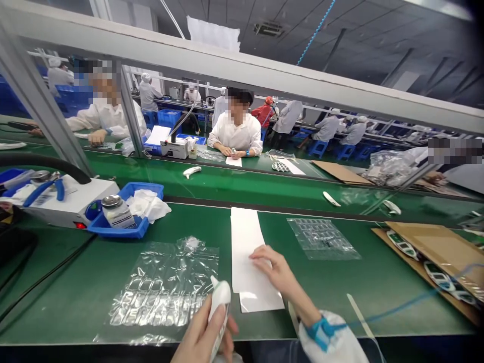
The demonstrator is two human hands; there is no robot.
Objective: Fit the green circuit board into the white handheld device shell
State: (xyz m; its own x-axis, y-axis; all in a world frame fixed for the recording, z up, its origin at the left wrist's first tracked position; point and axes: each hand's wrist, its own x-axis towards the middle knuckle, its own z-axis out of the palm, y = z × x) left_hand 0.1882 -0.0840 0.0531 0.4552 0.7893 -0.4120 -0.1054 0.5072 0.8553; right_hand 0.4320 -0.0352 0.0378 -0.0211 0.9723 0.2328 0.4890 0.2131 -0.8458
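A curved white plastic piece (220, 297) is gripped in the left hand (200, 335), its fingers wrapped closely around it, at the bottom edge of the view. The right hand (278, 272) is held partly open, with nothing grasped, and its fingers (260, 254) are laid on a stack of white paper sheets (244, 247) just ahead of it. A blue wrist strap (321, 330) is fastened over the white sleeve (333, 343) of the right arm, and a thin blue cord (401, 305) is led away from it to the right.

Left of the left hand, a crumpled clear plastic sheet with moulded pockets (162, 285) is spread on the green worktop (64, 287). Right of the paper, a smaller clear moulded sheet (323, 239) is laid flat. Farther right of the right hand, white-and-dark parts (440, 275) are lined up on a brown cardboard sheet (438, 252).

Ahead of the left hand, a blue tray (121, 227) is seen holding a white cloth (147, 204) and a metal-capped bottle (117, 212). Beyond the tray, to the left, blue-handled pliers (45, 191) are laid on a white machine (64, 206). Farther ahead, past a grey frame (227, 65), a co-worker in a white coat (236, 136) is seated at the opposite worktop.
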